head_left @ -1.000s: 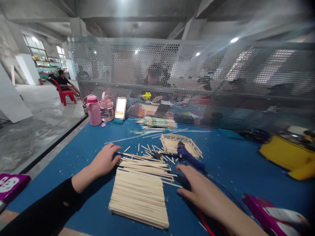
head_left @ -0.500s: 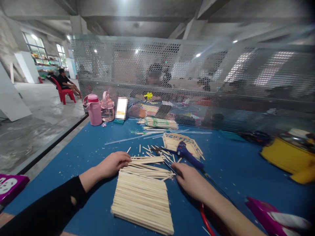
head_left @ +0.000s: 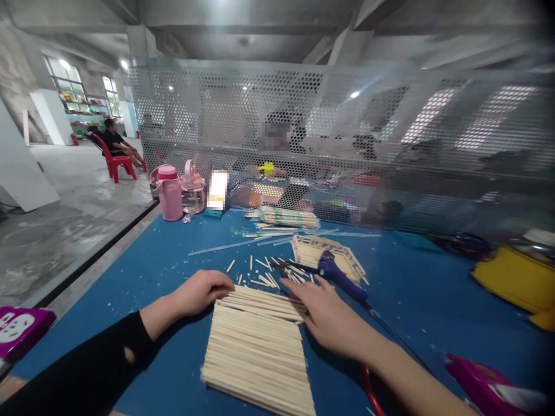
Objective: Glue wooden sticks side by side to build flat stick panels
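Observation:
A flat panel of pale wooden sticks laid side by side is on the blue table in front of me. Along its far edge lie several loose wooden sticks, roughly lined up with it. My left hand has its fingers curled together at the left ends of these loose sticks. At their right ends, my right hand stretches its fingers forward, touching the sticks. Beyond it rests a blue glue gun, its nozzle toward scattered short stick pieces. A small stick-built frame stands partly behind the glue gun.
Toward the back lie a wrapped stick bundle and clear glue sticks. A pink jug, a clear bottle and a phone stand back left. Perforated metal screen borders the table. Purple power strips and a yellow container flank it.
The loose sticks, fanned out and crossing before, now lie more evenly against the panel's far edge. My right hand has moved onto their right ends, its fingers extended. My left hand stays at the left ends.

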`<state>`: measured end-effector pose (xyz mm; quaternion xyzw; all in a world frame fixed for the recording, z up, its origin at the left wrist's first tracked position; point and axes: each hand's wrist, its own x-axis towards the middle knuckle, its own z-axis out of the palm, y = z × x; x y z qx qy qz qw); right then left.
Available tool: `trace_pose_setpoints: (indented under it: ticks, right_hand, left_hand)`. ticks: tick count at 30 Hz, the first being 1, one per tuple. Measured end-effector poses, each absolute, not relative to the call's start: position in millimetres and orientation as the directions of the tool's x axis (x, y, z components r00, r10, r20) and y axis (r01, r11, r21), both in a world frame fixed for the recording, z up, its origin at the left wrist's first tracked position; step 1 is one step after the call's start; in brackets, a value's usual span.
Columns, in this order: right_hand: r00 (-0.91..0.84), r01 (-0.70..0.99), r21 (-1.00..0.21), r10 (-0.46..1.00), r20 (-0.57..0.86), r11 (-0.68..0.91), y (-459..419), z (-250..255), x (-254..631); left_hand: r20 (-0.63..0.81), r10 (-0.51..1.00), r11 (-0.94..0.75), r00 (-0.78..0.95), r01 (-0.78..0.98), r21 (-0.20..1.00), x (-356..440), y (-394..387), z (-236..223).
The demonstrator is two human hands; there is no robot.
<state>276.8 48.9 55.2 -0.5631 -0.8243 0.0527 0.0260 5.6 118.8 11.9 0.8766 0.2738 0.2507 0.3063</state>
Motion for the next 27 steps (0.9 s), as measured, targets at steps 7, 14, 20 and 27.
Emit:
trace_pose_setpoints:
  ticks: [7, 14, 20, 27]
  right_hand:
    - [-0.222, 0.970, -0.145, 0.956, -0.194, 0.196, 33, 62, 290]
    - [-0.220, 0.975, -0.054, 0.968, -0.121, 0.215, 43, 56, 277]
    - [-0.212, 0.976, -0.088, 0.967, -0.139, 0.201, 42, 56, 270]
    - [-0.250, 0.951, -0.219, 0.960, -0.127, 0.218, 37, 64, 272]
  left_hand:
    - [0.078, 0.711, -0.626, 0.699, 0.578, 0.523, -17, 117, 30]
    - [0.079, 0.712, -0.611, 0.698, 0.559, 0.560, -5, 111, 27]
    - [0.104, 0.720, -0.612, 0.686, 0.558, 0.561, -8, 114, 27]
    - [0.105, 0.740, -0.606, 0.665, 0.590, 0.534, -16, 114, 38]
